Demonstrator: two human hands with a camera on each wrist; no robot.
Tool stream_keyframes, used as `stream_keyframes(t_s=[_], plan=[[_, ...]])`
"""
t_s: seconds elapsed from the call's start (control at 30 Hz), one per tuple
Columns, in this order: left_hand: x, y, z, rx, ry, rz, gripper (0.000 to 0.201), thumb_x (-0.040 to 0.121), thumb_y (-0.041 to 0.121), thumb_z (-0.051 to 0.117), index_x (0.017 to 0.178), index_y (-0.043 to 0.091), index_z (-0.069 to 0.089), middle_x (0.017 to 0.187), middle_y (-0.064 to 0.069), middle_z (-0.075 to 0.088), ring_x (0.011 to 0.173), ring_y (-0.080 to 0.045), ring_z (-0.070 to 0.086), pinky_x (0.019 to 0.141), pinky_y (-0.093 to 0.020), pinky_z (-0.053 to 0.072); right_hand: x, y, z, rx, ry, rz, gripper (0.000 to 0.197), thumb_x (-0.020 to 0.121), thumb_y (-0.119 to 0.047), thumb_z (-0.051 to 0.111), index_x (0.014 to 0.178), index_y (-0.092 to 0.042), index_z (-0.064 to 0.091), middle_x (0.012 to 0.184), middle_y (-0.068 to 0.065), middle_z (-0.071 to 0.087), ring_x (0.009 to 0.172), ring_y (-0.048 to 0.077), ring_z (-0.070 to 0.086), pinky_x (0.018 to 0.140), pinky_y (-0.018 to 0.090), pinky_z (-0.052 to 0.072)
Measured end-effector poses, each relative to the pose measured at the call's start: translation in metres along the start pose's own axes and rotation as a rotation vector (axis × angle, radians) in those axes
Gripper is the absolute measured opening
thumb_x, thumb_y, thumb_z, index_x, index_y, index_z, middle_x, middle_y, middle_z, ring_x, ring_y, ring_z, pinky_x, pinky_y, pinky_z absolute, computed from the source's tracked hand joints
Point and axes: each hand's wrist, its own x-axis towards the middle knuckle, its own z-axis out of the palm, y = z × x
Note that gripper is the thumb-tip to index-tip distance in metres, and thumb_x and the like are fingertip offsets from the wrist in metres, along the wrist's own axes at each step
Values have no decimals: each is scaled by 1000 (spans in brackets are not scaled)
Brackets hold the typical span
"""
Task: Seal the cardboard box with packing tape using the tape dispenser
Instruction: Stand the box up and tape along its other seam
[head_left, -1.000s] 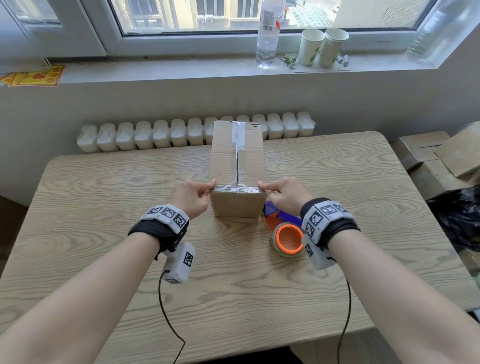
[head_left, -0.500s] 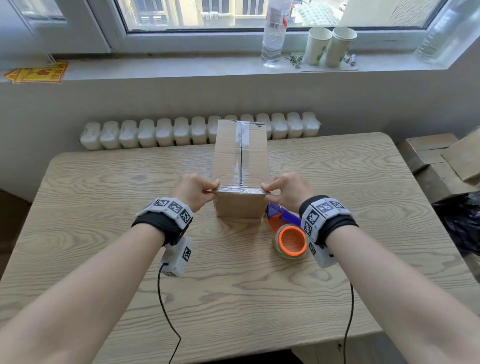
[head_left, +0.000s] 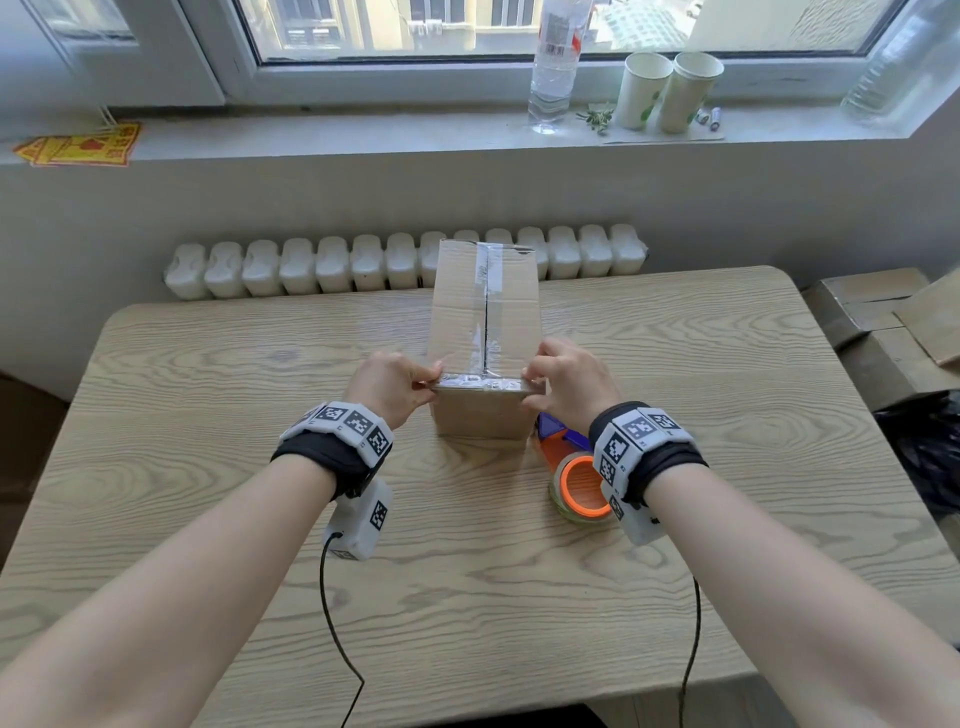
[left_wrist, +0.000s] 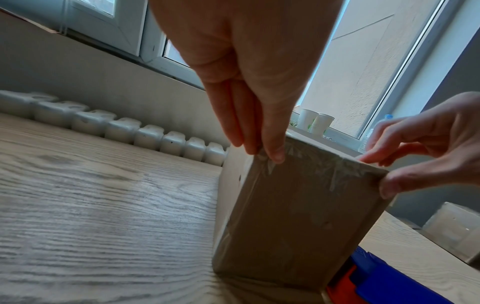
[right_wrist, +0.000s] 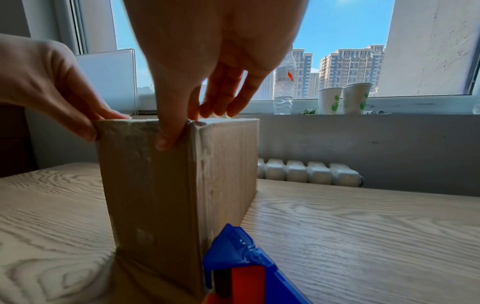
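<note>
The box (head_left: 485, 332) stands mid-tabletop (head_left: 208, 395), long axis running away, with left hand (head_left: 387, 387) and right hand (head_left: 569, 387) pinching tape (head_left: 480, 383) over its near top edge (dispenser (head_left: 574, 475) idle, nearest the right hand).

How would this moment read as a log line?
left hand: pinches tape | right hand: pinches tape | box: taped | dispenser: idle

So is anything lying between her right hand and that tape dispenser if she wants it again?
Nothing visible: the tape dispenser lies on the table just under the right hand, beside the cardboard box.
</note>
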Motion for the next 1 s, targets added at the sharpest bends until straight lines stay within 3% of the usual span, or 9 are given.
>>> stream_keyframes(t_s=[0.1, 0.23, 0.4, 0.47, 0.6, 0.77, 0.87, 0.93, 1.0], plan=[[-1, 1, 0, 31, -5, -2, 38, 75, 33, 74, 112, 22, 68, 94, -3, 75, 84, -14, 64, 74, -21, 44, 3, -9, 3, 20, -58, -35, 41, 72, -40, 75, 98, -12, 58, 90, -1, 57, 80, 15, 50, 74, 31, 47], [0, 3, 2, 62, 14, -11, 32, 82, 36, 66, 112, 23, 68, 100, -3, 74, 91, -17, 65, 81, -27, 49, 7, -15, 13, 2, -7, -59, 19, 83, -23, 65, 92, -12, 53, 86, 5, 64, 79, 27, 61, 72, 45, 52], [2, 2, 3, 96, 7, -26, 32, 83, 37, 64, 113, 25, 67, 104, -3, 73, 96, -19, 64, 84, -30, 49, 5, -18, 18, -3, 52, -129, 28, 77, -29, 71, 100, -15, 63, 92, 5, 61, 85, 26, 60, 71, 39, 51], [2, 2, 4, 97, 1, -34, 33, 83, 37, 64, 114, 25, 66, 105, -3, 73, 96, -19, 64, 86, -32, 49, 9, -23, 24, -57, 87, -214, 37, 73, -31, 72, 105, -14, 68, 99, 11, 66, 90, 29, 64, 74, 39, 51], [0, 2, 5, 91, 7, -34, 34, 83, 36, 63, 115, 24, 66, 109, -2, 72, 100, -18, 65, 90, -33, 49, 16, -27, 43, -114, 66, -293, 42, 85, -28, 45, 119, -9, 63, 124, 12, 64, 113, 26, 62, 90, 40, 51], [0, 2, 5, 76, -4, -44, 34, 83, 35, 64, 114, 23, 66, 109, -5, 72, 102, -20, 65, 89, -37, 50, 15, -27, 48, -126, 23, -296, 43, 87, -21, 38, 121, -7, 62, 122, 10, 65, 112, 24, 63, 94, 40, 47], [0, 2, 4, 33, -4, -49, 33, 82, 32, 66, 113, 20, 67, 107, -7, 72, 100, -20, 66, 89, -37, 50, 9, -11, 44, -149, 14, -335, 44, 90, -9, 39, 132, -5, 50, 136, 11, 54, 125, 25, 52, 106, 38, 30], [-1, 4, 4, 12, 0, -43, 32, 82, 31, 67, 112, 19, 68, 106, -6, 73, 98, -19, 66, 90, -36, 51, 2, 0, 42, -146, 27, -323, 50, 88, -2, 31, 136, -6, 45, 141, 10, 49, 130, 25, 47, 110, 38, 22], [-3, 7, 5, 17, -1, -41, 32, 82, 32, 66, 112, 20, 67, 106, -6, 73, 98, -19, 66, 90, -35, 51, 0, 4, 44, -145, 25, -311, 51, 85, -2, 29, 132, -5, 50, 135, 11, 55, 124, 27, 53, 106, 42, 26]])
